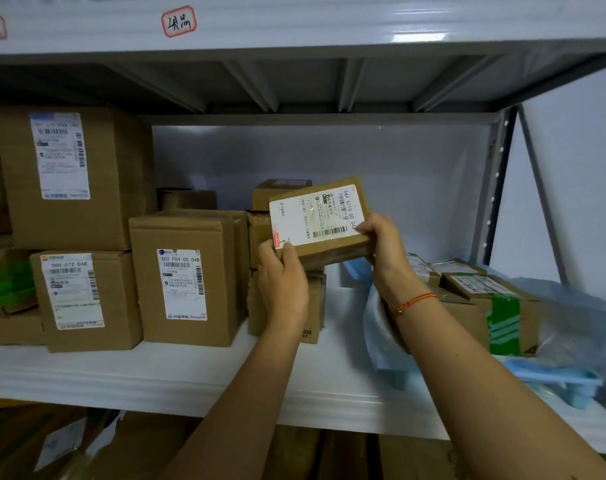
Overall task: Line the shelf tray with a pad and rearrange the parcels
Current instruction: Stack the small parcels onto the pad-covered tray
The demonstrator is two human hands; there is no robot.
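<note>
I hold the flat parcel [320,221] above the shelf tray [329,368], left hand [282,282] pinching its near-left corner, right hand [384,244] gripping its right end. I should keep it level and set it beside the stacked boxes [187,278].

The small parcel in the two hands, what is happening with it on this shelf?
A person holds a flat small parcel in the air above the white shelf, label facing the camera. The left hand grips its lower left corner and the right hand its right edge. Labelled cardboard boxes stand to the left; more parcels lie in a clear plastic bag on the right.
</note>
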